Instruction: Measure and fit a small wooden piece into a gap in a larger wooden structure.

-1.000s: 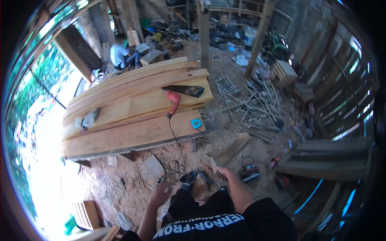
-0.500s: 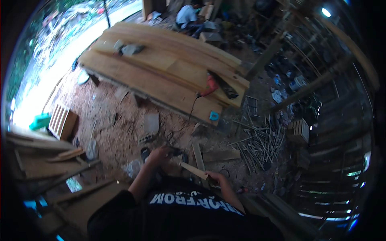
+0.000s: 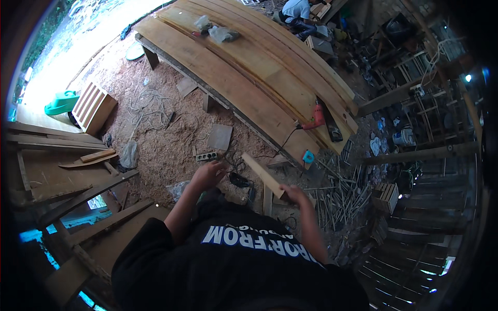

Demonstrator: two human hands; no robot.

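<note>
My right hand (image 3: 295,194) grips the near end of a short, flat wooden board (image 3: 261,174), which slants away to the left over the floor. My left hand (image 3: 208,175) is apart from the board, its fingers loosely bent with nothing seen in them. Just beyond the left hand lies a power strip (image 3: 206,156) on the shavings. A dark object (image 3: 239,180), whose kind I cannot make out, is on the floor between my hands.
A long plank-topped workbench (image 3: 259,103) carries a red power drill (image 3: 314,123) and a blue tape measure (image 3: 308,156). Thin sticks (image 3: 340,199) are piled at right. A slatted wooden crate (image 3: 95,110) stands at left. Another person (image 3: 296,13) sits beyond the bench.
The board in my right hand has been lifted and swung so that its free end points farther away. My left hand has moved slightly farther out. The whole view has shifted, with the bench farther right.
</note>
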